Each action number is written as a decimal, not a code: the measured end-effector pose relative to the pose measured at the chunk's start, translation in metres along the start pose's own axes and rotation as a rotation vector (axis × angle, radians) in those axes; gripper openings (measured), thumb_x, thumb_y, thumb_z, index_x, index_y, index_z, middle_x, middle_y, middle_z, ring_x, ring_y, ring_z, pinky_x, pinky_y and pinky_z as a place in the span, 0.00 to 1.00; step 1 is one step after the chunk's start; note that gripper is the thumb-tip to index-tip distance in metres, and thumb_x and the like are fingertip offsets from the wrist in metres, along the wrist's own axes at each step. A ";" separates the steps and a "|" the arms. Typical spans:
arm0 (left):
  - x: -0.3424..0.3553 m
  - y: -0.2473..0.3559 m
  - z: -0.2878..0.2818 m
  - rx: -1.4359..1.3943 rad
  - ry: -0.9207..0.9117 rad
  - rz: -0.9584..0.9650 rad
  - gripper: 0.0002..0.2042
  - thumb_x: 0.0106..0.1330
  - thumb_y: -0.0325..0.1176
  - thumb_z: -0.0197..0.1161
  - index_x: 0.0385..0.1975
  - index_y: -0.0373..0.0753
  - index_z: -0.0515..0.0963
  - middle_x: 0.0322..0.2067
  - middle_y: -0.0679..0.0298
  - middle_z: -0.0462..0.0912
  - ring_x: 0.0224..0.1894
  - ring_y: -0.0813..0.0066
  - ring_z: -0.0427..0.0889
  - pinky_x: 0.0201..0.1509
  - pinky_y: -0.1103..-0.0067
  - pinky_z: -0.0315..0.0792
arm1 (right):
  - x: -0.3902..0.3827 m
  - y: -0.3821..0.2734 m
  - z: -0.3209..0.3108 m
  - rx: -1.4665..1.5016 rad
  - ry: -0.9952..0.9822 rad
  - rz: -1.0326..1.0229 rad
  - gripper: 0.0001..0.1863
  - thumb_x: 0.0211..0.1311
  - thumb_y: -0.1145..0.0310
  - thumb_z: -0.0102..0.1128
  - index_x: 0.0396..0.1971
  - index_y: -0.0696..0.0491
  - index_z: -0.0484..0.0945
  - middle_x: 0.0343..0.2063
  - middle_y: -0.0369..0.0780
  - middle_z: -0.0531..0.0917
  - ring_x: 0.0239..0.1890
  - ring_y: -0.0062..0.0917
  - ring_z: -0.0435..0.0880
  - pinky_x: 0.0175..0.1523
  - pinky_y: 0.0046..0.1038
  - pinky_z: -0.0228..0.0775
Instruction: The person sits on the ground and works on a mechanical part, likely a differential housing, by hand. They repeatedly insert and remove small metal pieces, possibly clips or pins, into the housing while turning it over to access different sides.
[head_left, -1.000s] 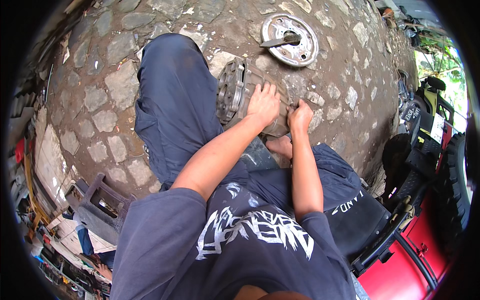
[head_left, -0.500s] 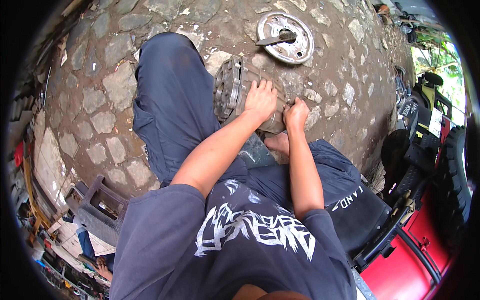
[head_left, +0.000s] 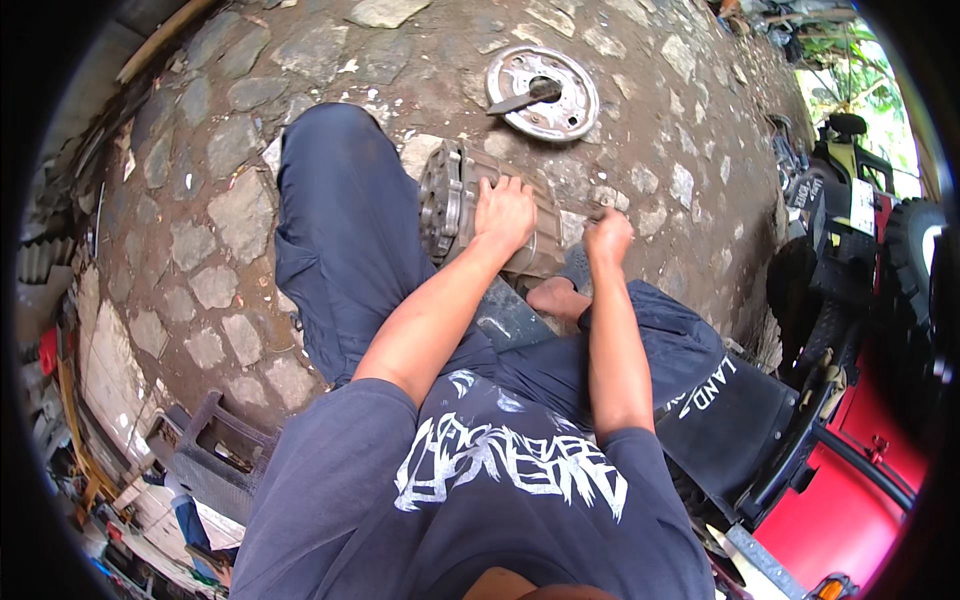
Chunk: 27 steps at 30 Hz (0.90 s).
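A grimy metal gearbox housing [head_left: 520,245], ribbed along its side, lies on the ground between my legs. Its flanged end with round openings points left. My left hand [head_left: 505,212] is on top of it, fingers curled over the casing and gripping it. Just off its right end, my right hand [head_left: 607,240] is closed, slightly blurred; a small dark bit shows at its fingers, but I cannot make out what it is. Beyond the housing lies a round metal disc [head_left: 570,115] with holes, and a dark flat-handled tool [head_left: 520,102] rests across its centre.
Uneven stone paving [head_left: 245,215] covers the ground. My bare foot [head_left: 558,298] is close to the housing's right end. A dark plastic stool [head_left: 215,460] stands at the left. A red vehicle [head_left: 800,525] with a black tyre [head_left: 915,255] is close on the right.
My right hand has come away from the housing's right end and moved right. My left hand stays on the casing. The whole view has shifted slightly.
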<state>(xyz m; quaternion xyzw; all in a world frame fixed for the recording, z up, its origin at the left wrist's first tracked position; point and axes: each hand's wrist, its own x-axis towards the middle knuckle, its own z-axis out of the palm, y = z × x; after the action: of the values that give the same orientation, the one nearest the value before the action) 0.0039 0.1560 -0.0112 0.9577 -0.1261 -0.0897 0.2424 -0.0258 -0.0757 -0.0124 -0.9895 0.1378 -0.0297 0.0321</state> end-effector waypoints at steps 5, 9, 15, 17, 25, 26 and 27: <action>0.005 -0.001 -0.004 0.087 0.029 -0.023 0.17 0.73 0.46 0.58 0.45 0.41 0.87 0.49 0.58 0.85 0.59 0.60 0.79 0.66 0.54 0.64 | -0.036 0.040 -0.071 0.659 0.059 0.536 0.16 0.58 0.66 0.79 0.45 0.54 0.88 0.39 0.43 0.92 0.40 0.33 0.91 0.47 0.33 0.80; 0.003 0.000 -0.007 0.071 -0.052 -0.030 0.18 0.72 0.48 0.60 0.47 0.43 0.88 0.51 0.58 0.85 0.62 0.59 0.78 0.68 0.51 0.63 | -0.040 -0.009 -0.125 1.129 0.013 0.554 0.20 0.66 0.66 0.74 0.55 0.57 0.83 0.44 0.40 0.91 0.42 0.21 0.89 0.39 0.21 0.73; 0.022 -0.012 -0.019 -0.818 -0.041 -0.031 0.17 0.74 0.44 0.64 0.56 0.43 0.86 0.53 0.54 0.89 0.57 0.63 0.86 0.64 0.63 0.75 | -0.063 -0.031 -0.147 1.374 -0.110 0.446 0.17 0.71 0.69 0.68 0.55 0.59 0.84 0.47 0.41 0.91 0.45 0.20 0.89 0.42 0.20 0.73; 0.019 0.005 -0.052 -0.841 -0.002 0.088 0.18 0.74 0.41 0.65 0.58 0.42 0.84 0.51 0.54 0.89 0.53 0.67 0.87 0.60 0.69 0.77 | -0.077 -0.022 -0.143 1.490 -0.133 0.498 0.17 0.72 0.70 0.67 0.56 0.61 0.83 0.48 0.42 0.90 0.45 0.20 0.87 0.44 0.21 0.73; -0.058 0.040 -0.151 -0.877 -0.169 0.305 0.19 0.69 0.37 0.73 0.56 0.38 0.85 0.48 0.56 0.89 0.53 0.67 0.88 0.56 0.72 0.81 | -0.112 -0.074 -0.172 1.880 -0.288 0.407 0.19 0.73 0.70 0.66 0.58 0.65 0.81 0.49 0.45 0.89 0.42 0.22 0.87 0.48 0.24 0.80; -0.066 0.037 -0.146 -0.913 -0.178 0.299 0.19 0.68 0.36 0.74 0.56 0.37 0.85 0.47 0.57 0.88 0.52 0.68 0.87 0.54 0.73 0.81 | -0.116 -0.074 -0.157 1.894 -0.368 0.439 0.19 0.75 0.69 0.65 0.59 0.64 0.80 0.51 0.45 0.88 0.46 0.24 0.88 0.51 0.26 0.81; -0.073 0.030 -0.136 -0.941 -0.160 0.233 0.18 0.66 0.34 0.75 0.54 0.36 0.85 0.45 0.60 0.88 0.49 0.73 0.87 0.52 0.76 0.81 | -0.121 -0.076 -0.143 1.940 -0.379 0.427 0.18 0.76 0.69 0.64 0.59 0.64 0.80 0.52 0.44 0.88 0.48 0.25 0.88 0.52 0.26 0.81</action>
<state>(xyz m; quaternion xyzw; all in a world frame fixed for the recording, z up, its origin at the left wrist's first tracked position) -0.0400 0.2115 0.1290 0.7141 -0.1964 -0.1824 0.6467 -0.1309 0.0222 0.1298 -0.4793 0.2212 0.0350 0.8486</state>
